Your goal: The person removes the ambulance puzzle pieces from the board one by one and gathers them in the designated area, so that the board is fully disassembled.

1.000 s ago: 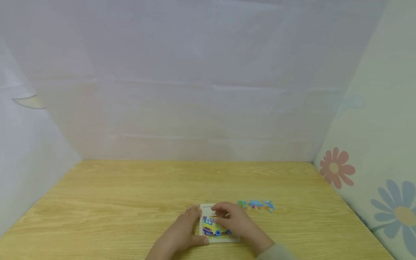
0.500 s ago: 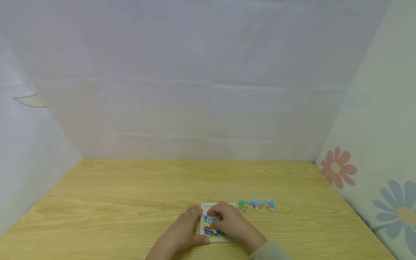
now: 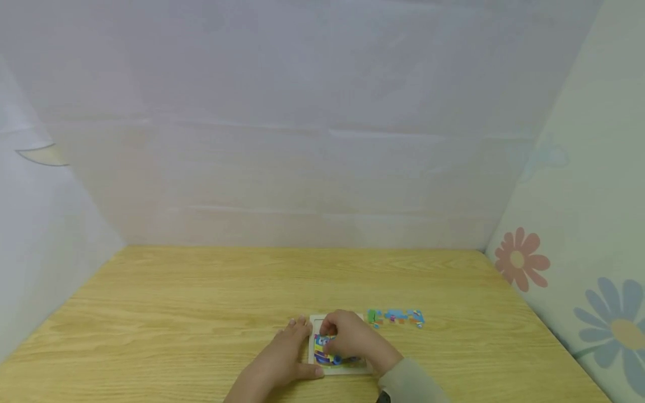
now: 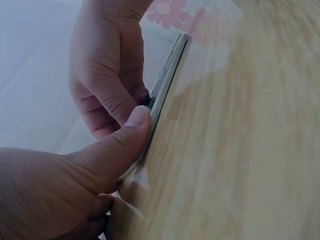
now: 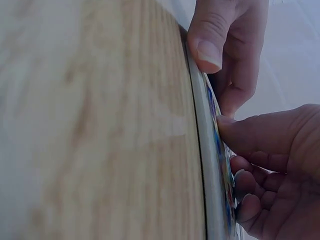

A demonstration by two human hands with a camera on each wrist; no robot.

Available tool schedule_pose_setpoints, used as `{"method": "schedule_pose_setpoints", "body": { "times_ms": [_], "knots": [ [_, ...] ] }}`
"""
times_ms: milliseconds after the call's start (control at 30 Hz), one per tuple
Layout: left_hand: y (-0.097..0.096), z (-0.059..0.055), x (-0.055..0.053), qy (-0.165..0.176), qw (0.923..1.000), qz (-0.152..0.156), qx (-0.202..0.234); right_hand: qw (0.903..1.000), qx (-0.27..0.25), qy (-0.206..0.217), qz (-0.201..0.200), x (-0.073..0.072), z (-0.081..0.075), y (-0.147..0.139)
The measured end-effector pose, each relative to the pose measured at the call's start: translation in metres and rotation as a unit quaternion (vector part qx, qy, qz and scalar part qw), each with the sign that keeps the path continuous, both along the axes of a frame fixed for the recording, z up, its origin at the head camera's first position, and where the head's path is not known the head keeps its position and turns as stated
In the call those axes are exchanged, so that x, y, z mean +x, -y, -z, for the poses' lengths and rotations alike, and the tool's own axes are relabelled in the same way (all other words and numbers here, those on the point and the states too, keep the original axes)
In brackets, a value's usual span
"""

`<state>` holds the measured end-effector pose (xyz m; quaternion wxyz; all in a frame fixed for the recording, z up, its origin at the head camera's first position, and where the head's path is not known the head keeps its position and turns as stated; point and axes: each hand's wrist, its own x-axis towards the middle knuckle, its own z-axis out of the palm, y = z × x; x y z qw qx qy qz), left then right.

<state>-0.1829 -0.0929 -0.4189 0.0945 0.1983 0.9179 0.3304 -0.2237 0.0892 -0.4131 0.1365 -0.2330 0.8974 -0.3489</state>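
Observation:
A jigsaw puzzle tray point(image 3: 339, 371) with a pale rim lies near the table's front edge, a cartoon vehicle picture on the pieces in its lower part. My left hand point(image 3: 282, 358) holds its left side, thumb on the near-left corner and fingers along the edge. My right hand point(image 3: 353, 338) reaches over the tray from the right. Its thumb and index finger close on a puzzle piece point(image 3: 322, 340) with cartoon eyes, mostly covered by the fingers. The right wrist view shows the right thumb point(image 5: 240, 132) against the coloured picture, other fingers curled beside it.
Several loose blue and green puzzle pieces point(image 3: 395, 317) lie in a row right of the tray, behind the right hand. The wooden table point(image 3: 227, 291) meets a pale sheet at the back and flower-patterned sheeting point(image 3: 579, 224) at the right.
My right hand has moved left and down onto the picture, its thumb and index finger drawing closer together. My left hand stays on the tray's left edge.

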Motion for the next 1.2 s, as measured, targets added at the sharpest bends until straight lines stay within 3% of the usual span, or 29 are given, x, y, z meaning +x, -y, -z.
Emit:
{"method": "schedule_pose_setpoints", "body": {
  "times_ms": [300, 767, 1200],
  "knots": [
    [-0.0001, 0.0003, 0.0000, 0.004, 1.0000, -0.007, -0.001, 0.9999, 0.010, 0.012, 0.003, -0.0003, -0.0044, 0.0026],
    [0.0001, 0.0017, -0.0011, -0.002, 1.0000, 0.005, 0.006, 0.9987, 0.035, 0.031, 0.019, -0.0006, -0.0083, 0.0059],
    [-0.0008, 0.0006, -0.0005, -0.001, 1.0000, 0.002, -0.001, 0.9998, 0.015, -0.009, 0.010, 0.0021, -0.0021, 0.0040]
  ]
}}
